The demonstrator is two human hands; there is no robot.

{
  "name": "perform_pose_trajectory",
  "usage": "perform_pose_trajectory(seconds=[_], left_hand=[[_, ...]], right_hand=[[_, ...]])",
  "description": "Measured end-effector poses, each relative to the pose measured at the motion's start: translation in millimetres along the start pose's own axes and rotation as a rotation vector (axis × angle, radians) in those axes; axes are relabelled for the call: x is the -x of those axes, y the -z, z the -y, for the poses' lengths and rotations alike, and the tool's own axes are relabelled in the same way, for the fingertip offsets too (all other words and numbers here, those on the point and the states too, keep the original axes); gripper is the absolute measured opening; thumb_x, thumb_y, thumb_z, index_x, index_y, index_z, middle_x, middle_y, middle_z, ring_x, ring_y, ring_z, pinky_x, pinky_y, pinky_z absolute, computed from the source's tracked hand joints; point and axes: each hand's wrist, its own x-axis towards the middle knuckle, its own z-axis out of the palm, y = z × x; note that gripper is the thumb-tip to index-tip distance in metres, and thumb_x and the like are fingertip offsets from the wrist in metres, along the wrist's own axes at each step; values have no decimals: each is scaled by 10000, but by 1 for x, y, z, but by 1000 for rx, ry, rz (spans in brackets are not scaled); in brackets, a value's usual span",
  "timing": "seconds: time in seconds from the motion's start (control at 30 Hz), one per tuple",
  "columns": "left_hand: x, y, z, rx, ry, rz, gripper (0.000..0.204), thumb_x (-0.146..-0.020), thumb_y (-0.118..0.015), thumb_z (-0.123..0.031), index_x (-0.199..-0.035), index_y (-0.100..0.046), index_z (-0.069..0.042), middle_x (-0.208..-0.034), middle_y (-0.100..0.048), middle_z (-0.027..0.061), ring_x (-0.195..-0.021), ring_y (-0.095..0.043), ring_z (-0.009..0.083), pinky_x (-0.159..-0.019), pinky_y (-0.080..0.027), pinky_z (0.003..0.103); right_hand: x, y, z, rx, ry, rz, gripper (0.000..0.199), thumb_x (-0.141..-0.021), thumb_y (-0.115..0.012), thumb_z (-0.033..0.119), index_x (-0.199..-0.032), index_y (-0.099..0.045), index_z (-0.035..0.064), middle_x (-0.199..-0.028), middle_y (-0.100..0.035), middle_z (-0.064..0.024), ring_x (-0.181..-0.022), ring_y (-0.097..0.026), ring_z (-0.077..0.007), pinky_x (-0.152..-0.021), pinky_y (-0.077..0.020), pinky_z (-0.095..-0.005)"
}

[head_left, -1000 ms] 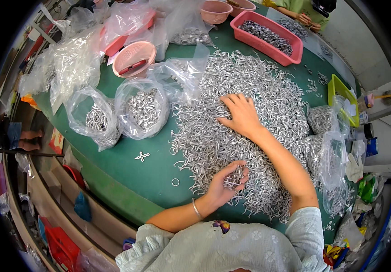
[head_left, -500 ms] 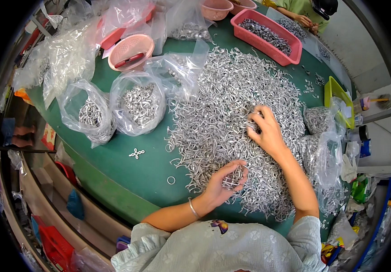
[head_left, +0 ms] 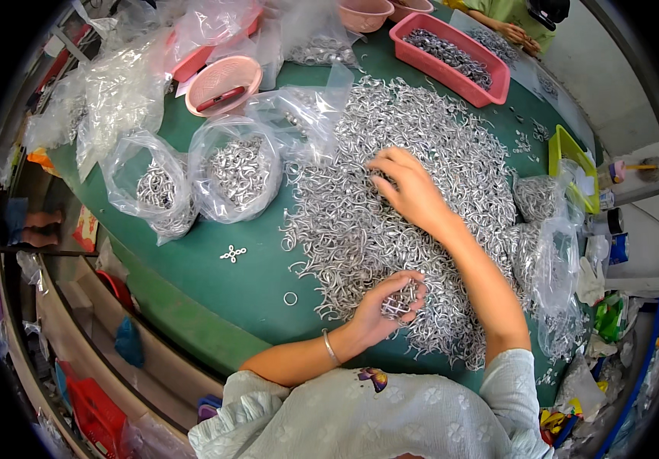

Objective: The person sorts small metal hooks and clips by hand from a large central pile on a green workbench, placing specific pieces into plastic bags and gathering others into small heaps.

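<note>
A broad heap of curved silver metal pieces (head_left: 452, 153) covers the middle of the green table. Low at the heap's near edge, my left hand (head_left: 379, 310) is cupped around a small cluster of silver pieces (head_left: 400, 300). My right hand (head_left: 410, 187) reaches over the heap, fingers bent and thumb apart from them, the fingertips down at the loose pieces; no piece shows clearly in its grasp. Left of the heap lie a small cross-shaped cluster of rings (head_left: 233, 253) and a single ring (head_left: 290, 298).
Two clear bags of silver pieces (head_left: 239, 172) (head_left: 162, 191) stand at left. Behind them is a pink basket (head_left: 226, 73) with a red tool. A pink tray (head_left: 452, 57) of pieces and a lime-green tray (head_left: 574, 164) lie far right. Another person's hands (head_left: 519, 34) work beyond.
My right hand has moved left and slightly away from me across the heap; the clump of pieces at its fingers no longer shows. My left hand stays nearly in place with its cluster.
</note>
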Motion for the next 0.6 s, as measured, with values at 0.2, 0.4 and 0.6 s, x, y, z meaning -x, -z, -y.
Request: perform_pose_trajectory(seconds=[0.2,0.4,0.6], left_hand=[[1,-5,-2,-22,-10,-42,254,-883,-504,-210,-1072,-526,-41,-864,-527,71,-704,-501,133,-535,-391,225],[-2,4,0,-18,-6,37,246,-883,-497,-207,-1066,-526,-45,-866,-522,69,-709,-492,131,-528,-387,225],[-2,1,3,-10,1,16,241,-896,-473,-203,-1076,-520,-51,-877,-524,70,-726,-490,143,-526,-382,227]], right_hand=[[-18,-39,-17,146,30,-81,162,-763,-630,107,-896,-631,16,-878,-594,-101,-856,-547,-278,-796,-414,-373],[27,37,-48,-688,-509,-110,158,-831,-606,69,-966,-615,-11,-805,-630,-42,-714,-584,-85,-602,-457,-214],[72,80,-68,-595,-625,-97,106,-803,-632,41,-901,-617,5,-784,-622,-22,-703,-560,-59,-638,-435,-181]])
